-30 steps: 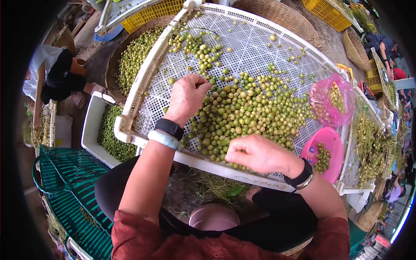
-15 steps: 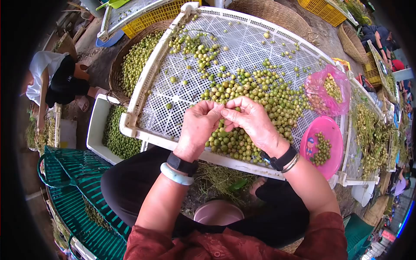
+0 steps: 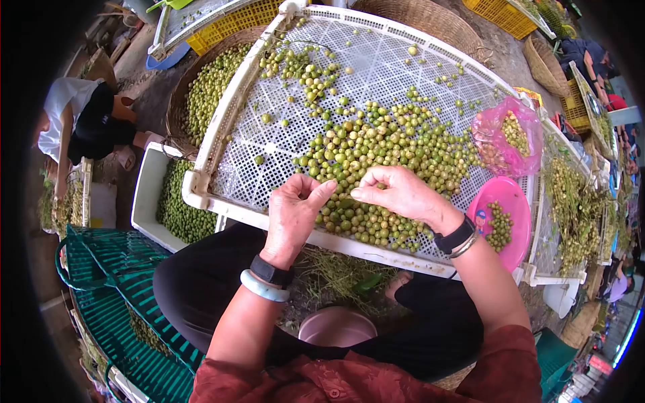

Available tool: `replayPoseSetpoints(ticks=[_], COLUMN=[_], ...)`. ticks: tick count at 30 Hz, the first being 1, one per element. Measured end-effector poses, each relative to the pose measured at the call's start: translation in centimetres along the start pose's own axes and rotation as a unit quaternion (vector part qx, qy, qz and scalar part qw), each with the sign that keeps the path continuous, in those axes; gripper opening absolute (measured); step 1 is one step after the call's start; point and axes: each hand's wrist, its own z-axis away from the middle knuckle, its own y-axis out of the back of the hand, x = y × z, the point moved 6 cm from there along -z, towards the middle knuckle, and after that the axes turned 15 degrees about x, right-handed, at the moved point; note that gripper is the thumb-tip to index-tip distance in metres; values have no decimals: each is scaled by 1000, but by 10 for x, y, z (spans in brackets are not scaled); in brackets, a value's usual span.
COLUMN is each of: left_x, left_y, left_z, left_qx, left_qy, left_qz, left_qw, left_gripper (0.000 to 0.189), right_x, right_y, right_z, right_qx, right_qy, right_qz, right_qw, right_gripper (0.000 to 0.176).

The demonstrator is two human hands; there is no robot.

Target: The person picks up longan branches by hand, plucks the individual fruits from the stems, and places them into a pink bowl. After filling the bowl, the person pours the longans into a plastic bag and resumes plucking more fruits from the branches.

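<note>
Small round green-yellow fruits [image 3: 390, 144] lie heaped on a white perforated plastic tray [image 3: 245, 168] in front of me. My left hand [image 3: 294, 211] is over the tray's near edge, fingers curled and thumb pointing towards my other hand. Just right of it, my right hand [image 3: 403, 196] is above the near side of the heap, thumb and bent fingers brought together. A gap separates the two hands. Anything small between the fingers of either hand is hidden or too small to name.
A pink bowl [image 3: 517, 211] and a pink plastic bag [image 3: 494, 144], both with fruits, are at right. A white bin [image 3: 144, 201], a wicker basket [image 3: 176, 111] and a green slatted basket [image 3: 87, 269] stand at left. Another person [image 3: 77, 121] bends over at far left.
My hands, which met at the fingertips over the heap, have drawn apart and come a little nearer to me. The left one moved left, the right one slightly right.
</note>
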Motion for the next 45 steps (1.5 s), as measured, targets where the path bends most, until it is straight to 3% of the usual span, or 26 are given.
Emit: replayPoseSetpoints(ticks=[2, 3, 4, 6, 9, 12, 13, 16, 20, 25, 31, 35, 38, 42, 45], left_x=[0, -1, -6, -5, -1, 6, 7, 10, 13, 20, 20, 20, 22, 24, 20], left_y=[12, 17, 20, 29, 26, 11, 7, 3, 7, 8, 5, 3, -3, -9, -13], left_z=[-3, -5, -10, -11, -10, -7, -8, -14, -35, -45, -42, -41, -40, -31, -28], left_qx=[6, 21, 36, 16, -20, -65, -94, -84, -54, -56, -67, -50, -47, -55, -54], left_qy=[-29, -32, -38, -35, 66, 157, 168, 159, 119, 104, 107, 93, 97, 101, 102], left_qz=[-149, -161, -134, -137, 60, 259, 267, 216, 139, 147, 170, 162, 177, 169, 145], left_qw=[988, 986, 990, 990, 996, 951, 944, 960, 982, 982, 977, 981, 978, 979, 983], left_gripper=[28, 29, 20, 13, 26, 30, 32, 27, 19, 10, 8, 8, 9, 9, 9], right_x=[-3, -2, 4, -4, -2, -6, -19, -24, -16, -10, -9, -10, -11, -12, -19], right_y=[19, 31, 40, 50, 52, 66, 74, 70, 52, 37, 46, 61, 65, 85, 74], right_z=[-6, -12, -22, -36, -56, -85, -89, -109, -130, -144, -135, -116, -107, -107, -111], right_qx=[31, 87, 104, 154, 155, 202, 247, 247, 138, 178, 175, 206, 256, 283, 245], right_qy=[76, 93, 84, 157, 16, 26, 107, 271, 235, 239, 148, 45, 123, 101, 148], right_qz=[199, 217, 200, 173, 56, 75, 214, 324, 420, 543, 486, 193, 261, 253, 368], right_qw=[977, 968, 971, 960, 986, 976, 939, 872, 866, 785, 843, 958, 923, 919, 885], right_gripper=[30, 35, 30, 22, 13, 11, 10, 10, 8, 14, 17, 16, 15, 17, 15])
